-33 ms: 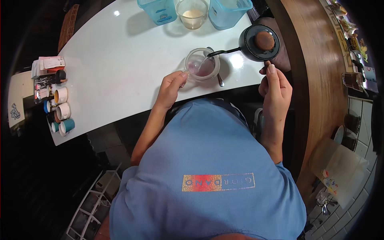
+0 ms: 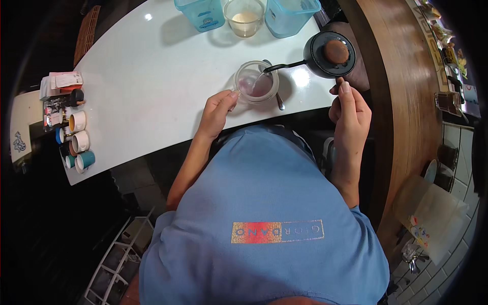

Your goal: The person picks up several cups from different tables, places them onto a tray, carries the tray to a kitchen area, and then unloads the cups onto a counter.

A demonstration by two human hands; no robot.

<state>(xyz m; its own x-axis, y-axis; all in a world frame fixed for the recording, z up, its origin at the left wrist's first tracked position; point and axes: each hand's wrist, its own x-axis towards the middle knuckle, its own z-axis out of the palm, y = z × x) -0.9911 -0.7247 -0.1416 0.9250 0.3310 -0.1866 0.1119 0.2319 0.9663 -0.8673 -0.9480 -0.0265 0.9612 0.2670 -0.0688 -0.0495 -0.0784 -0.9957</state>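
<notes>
My left hand (image 2: 217, 113) is closed on the handle of a clear glass cup (image 2: 239, 76), which holds a pinkish-purple liquid. With my right hand (image 2: 351, 113) I grip the handle of a black gooseneck kettle (image 2: 312, 56) topped by a round brown lid knob (image 2: 336, 52). Its thin spout (image 2: 284, 65) reaches over the cup's rim, and a narrow clear stream runs from the tip into the liquid. A metal spoon (image 2: 280, 102) lies on the white table (image 2: 152, 86) to the right of the cup, partly hidden by it.
Two light-blue plastic containers (image 2: 202, 14) flank a clear glass bowl (image 2: 244, 25) of pale liquid at the far edge. Several small cups (image 2: 80, 141) and packets (image 2: 66, 80) line the table's left end. A wooden counter (image 2: 401, 101) runs along my right side.
The liquid's surface in the cup looks slightly different around the stream. Both hands, the cup and the kettle keep their places.
</notes>
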